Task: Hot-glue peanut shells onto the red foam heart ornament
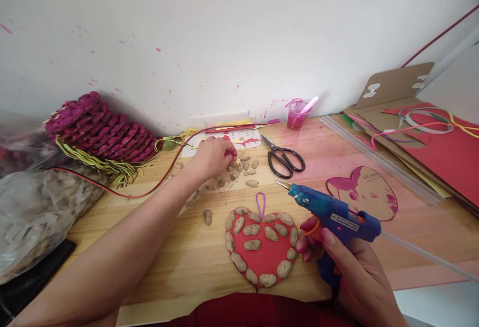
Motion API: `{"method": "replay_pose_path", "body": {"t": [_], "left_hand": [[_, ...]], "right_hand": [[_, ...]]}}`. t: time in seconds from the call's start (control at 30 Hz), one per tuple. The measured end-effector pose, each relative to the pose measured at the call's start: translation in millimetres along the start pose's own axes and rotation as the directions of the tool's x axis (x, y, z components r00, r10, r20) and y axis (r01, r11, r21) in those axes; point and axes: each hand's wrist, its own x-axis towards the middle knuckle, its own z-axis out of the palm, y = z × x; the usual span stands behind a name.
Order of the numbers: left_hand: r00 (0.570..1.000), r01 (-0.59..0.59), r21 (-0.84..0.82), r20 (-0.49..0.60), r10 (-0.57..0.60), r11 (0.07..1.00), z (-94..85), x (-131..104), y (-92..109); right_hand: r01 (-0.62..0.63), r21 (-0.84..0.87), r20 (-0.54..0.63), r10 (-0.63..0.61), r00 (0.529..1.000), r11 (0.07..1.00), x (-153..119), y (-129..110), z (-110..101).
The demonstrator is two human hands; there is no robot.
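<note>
My right hand grips a blue hot glue gun, its metal tip pointing left and a clear glue stick leaving its back. My left hand reaches over scattered peanuts, its fingertips pinched together; what they hold, if anything, is too small to name. A red heart lies flat near the table's front edge, with peanuts around its rim, several more inside its upper part and a purple loop at the top.
Black-handled scissors lie behind the heart. A pink cup stands by the wall. Left are a string of magenta peanuts and a plastic bag. Right are a paint-stained cardboard heart and red card. A red-black cable crosses the left side.
</note>
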Motion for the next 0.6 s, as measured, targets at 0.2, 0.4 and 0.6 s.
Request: {"method": "replay_pose_path", "body": {"t": [0.2, 0.4, 0.6], "left_hand": [[0.996, -0.006, 0.049, 0.084, 0.002, 0.999, 1.4, 9, 9], [0.991, -0.005, 0.054, 0.136, -0.002, 0.999, -2.1, 13, 10], [0.987, -0.009, 0.04, 0.162, 0.003, 0.999, 0.6, 16, 6]], "right_hand": [[0.007, -0.036, -0.01, -0.007, 1.0, 0.999, 0, 2, -1], [0.001, -0.046, 0.001, -0.001, 1.0, 0.999, 1, 2, -2], [-0.033, 0.0, -0.024, 0.033, 0.999, 0.999, 0, -1, 2]]}}
